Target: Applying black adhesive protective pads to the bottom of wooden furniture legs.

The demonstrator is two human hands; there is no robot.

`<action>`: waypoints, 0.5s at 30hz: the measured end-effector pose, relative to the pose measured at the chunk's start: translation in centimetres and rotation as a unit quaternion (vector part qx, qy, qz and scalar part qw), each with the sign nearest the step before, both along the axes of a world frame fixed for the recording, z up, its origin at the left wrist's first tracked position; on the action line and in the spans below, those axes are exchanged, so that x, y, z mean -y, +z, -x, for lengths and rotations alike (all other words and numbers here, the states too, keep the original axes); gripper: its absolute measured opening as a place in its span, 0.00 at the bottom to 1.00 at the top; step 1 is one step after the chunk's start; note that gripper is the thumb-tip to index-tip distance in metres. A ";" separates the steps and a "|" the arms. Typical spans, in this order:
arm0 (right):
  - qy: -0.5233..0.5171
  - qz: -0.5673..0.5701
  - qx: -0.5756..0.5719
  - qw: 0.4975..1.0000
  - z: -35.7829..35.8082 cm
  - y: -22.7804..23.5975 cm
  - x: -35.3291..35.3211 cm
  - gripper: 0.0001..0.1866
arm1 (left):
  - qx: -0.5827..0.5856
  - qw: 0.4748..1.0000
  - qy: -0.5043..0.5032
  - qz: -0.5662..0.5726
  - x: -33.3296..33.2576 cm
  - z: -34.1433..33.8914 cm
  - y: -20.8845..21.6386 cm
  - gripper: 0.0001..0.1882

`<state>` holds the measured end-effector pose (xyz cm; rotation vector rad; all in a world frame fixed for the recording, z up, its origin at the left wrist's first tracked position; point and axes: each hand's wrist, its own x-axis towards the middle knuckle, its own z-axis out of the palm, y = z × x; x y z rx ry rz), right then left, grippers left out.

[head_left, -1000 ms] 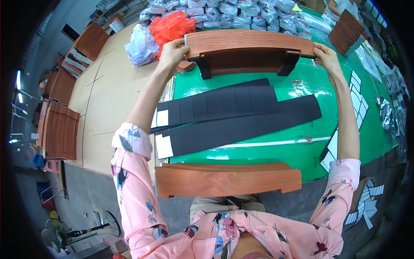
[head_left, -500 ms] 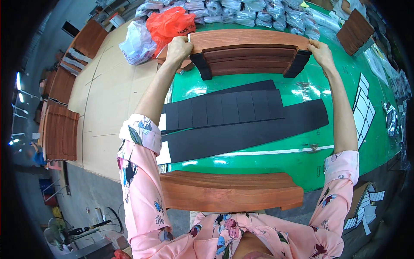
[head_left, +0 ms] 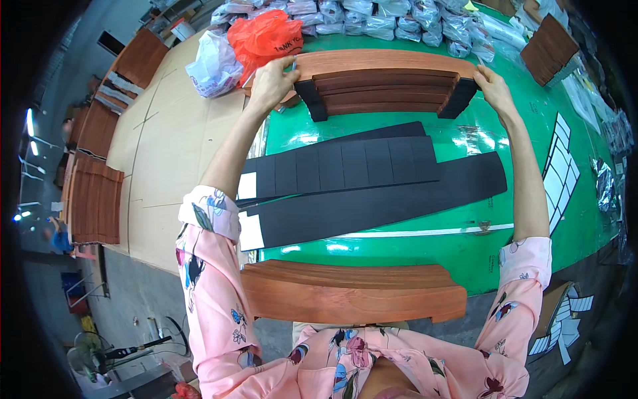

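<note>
At the far side of the green table, a curved reddish-brown wooden board (head_left: 385,60) lies on a stack of similar boards (head_left: 385,93) with black pieces at both ends. My left hand (head_left: 272,85) is closed at the board's left end, fingertips at its corner. Its right end is gripped by my right hand (head_left: 494,90), with the fingers bent over the edge. Nearer to me, flat black sheets (head_left: 372,199) overlap on the table, one scored into sections. White squares (head_left: 251,231) mark their left ends. Another curved wooden stack (head_left: 359,292) lies along the near edge.
A red plastic bag (head_left: 264,41) and a white plastic bag (head_left: 214,66) stand behind my left hand. Plastic-wrapped bundles (head_left: 365,23) line the back. White sticker pieces (head_left: 559,169) lie at right. More wooden stacks (head_left: 96,199) rest along the cardboard-covered surface (head_left: 173,193) at left.
The far board's upper edge has come down slightly toward the stack. My left hand has shifted a little at its corner, and my left forearm has moved slightly left.
</note>
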<state>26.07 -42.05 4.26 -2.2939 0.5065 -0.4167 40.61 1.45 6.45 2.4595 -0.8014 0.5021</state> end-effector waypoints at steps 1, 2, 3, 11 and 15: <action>0.002 -0.001 0.001 1.000 0.0 0.0 -0.2 0.25 | -0.093 0.995 -0.011 0.016 -0.5 0.3 0.1 0.23; 0.006 -0.013 -0.007 1.000 0.2 0.2 -0.4 0.25 | -0.185 0.982 -0.021 0.033 -0.8 0.6 0.4 0.25; 0.011 -0.024 -0.015 1.000 0.3 0.4 -0.5 0.25 | -0.234 0.972 0.007 0.033 -0.7 0.8 0.6 0.24; -0.008 -0.039 -0.018 0.999 1.9 1.2 -3.1 0.24 | -0.380 0.904 0.015 0.197 -0.4 2.4 0.8 0.27; -0.015 -0.047 -0.005 0.999 2.1 1.2 -3.6 0.23 | -0.381 0.890 -0.001 0.248 -1.3 1.4 -0.6 0.29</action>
